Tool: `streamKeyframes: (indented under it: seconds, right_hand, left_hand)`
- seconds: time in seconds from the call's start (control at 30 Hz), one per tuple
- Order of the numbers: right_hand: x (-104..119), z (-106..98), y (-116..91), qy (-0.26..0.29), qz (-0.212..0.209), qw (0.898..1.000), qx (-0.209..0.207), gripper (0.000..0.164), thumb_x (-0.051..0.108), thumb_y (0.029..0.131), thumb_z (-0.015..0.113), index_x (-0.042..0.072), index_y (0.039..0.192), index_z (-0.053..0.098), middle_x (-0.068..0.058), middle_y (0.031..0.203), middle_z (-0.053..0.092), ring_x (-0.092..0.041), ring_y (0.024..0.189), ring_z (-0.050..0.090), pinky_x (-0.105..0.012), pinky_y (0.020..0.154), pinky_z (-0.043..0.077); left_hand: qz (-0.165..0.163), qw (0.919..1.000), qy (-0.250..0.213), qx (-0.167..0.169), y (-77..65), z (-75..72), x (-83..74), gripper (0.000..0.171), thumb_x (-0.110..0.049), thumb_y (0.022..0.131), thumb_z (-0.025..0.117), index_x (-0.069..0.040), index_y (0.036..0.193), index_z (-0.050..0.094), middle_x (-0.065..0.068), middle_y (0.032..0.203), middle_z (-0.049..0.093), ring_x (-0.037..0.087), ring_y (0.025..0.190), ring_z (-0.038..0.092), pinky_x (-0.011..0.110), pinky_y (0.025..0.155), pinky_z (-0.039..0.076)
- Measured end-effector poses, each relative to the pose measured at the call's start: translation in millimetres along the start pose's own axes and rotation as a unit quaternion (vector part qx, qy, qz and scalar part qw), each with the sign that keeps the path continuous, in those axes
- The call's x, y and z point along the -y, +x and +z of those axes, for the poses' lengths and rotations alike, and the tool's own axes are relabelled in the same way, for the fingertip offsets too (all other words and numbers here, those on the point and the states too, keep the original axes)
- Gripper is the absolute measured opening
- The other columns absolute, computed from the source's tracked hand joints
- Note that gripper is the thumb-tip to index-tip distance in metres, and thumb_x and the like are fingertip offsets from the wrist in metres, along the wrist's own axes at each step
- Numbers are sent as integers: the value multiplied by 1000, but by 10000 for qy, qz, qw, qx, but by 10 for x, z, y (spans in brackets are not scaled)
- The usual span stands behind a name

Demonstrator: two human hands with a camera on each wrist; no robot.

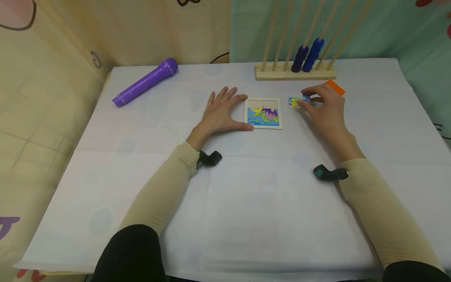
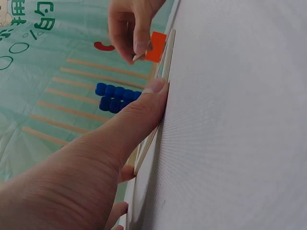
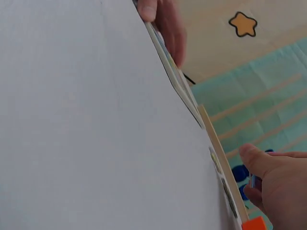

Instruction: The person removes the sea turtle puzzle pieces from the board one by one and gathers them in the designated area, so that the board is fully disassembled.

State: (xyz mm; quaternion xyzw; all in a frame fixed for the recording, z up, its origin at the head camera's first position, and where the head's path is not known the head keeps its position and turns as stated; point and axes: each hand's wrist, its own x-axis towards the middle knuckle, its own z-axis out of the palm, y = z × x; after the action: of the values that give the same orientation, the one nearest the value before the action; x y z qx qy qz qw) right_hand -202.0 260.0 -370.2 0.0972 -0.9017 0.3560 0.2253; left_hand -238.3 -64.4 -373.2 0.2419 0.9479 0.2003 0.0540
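Observation:
My left hand [image 1: 222,113] lies spread at the left side of a small square picture puzzle board [image 1: 267,127]. Its index finger touches the upper left corner and its thumb the lower left one. The board holds blue, yellow and purple picture pieces, with bare wood along its top. To the right, my right hand [image 1: 329,107] pinches a small blue puzzle piece [image 1: 305,97] between thumb and fingers, raised off the cloth in the right wrist view. Below it lies a loose blue and yellow piece [image 1: 293,102]; another loose piece [image 3: 229,197] is partly hidden under the hand in the head view.
An orange block [image 1: 334,87] sits just beyond my right hand. Behind stands a wooden rack [image 1: 296,74] of upright rods with blue beads [image 1: 312,55] on two of them. A purple toy microphone [image 1: 146,83] lies at the back left of the white tablecloth [image 1: 246,219].

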Motion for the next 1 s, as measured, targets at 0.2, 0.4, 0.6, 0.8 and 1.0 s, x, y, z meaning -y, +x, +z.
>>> streamKeyframes:
  seconds: [0.2, 0.4, 0.6, 0.8, 1.0]
  right_hand:
    - [-198, -126, -75, -441, 293, 9984, -222, 30, 9, 92, 82, -1, 120, 75, -20, 117, 70, -35, 112, 68, -27, 107, 49]
    - [-276, -136, -123, -601, 445, 9971, -130, 28, 7, 94, 80, -3, 120, 73, -25, 119, 66, -45, 109, 68, -56, 109, 42]
    - [-294, -132, -147, -717, 731, 9947, -111, 30, 12, 98, 77, -2, 124, 72, -24, 122, 65, -40, 115, 63, -52, 108, 46]
    - [-283, -130, -183, -828, 822, 9932, -18, 29, 13, 100, 73, -3, 125, 70, -25, 124, 64, -40, 121, 59, -54, 112, 41]
    - [-243, -133, -232, -941, 744, 9928, 1, 27, 13, 103, 68, -4, 124, 70, -26, 127, 64, -43, 125, 57, -59, 114, 39]
  left_hand:
    - [-46, 10000, -58, 46, -23, -8, 12, 105, -78, 74, 79, -36, 162, 40, 2, 177, 18, 27, 166, 2, 55, 132, -7]
    - [-6, 9999, -99, 67, -20, -9, 23, 105, -78, 74, 79, -36, 162, 39, 2, 178, 18, 27, 166, 1, 54, 132, -7]
    - [-8, 10000, -64, 62, -16, -11, 26, 105, -78, 75, 79, -35, 162, 39, 2, 178, 18, 27, 166, 1, 55, 132, -7]
    - [23, 9999, -148, 74, -30, -15, 17, 104, -78, 75, 79, -35, 162, 40, 3, 177, 18, 28, 166, 2, 55, 132, -7]
    - [27, 9999, -136, 74, -24, -11, 3, 104, -79, 75, 78, -35, 162, 40, 3, 178, 17, 28, 166, 1, 55, 132, -7]
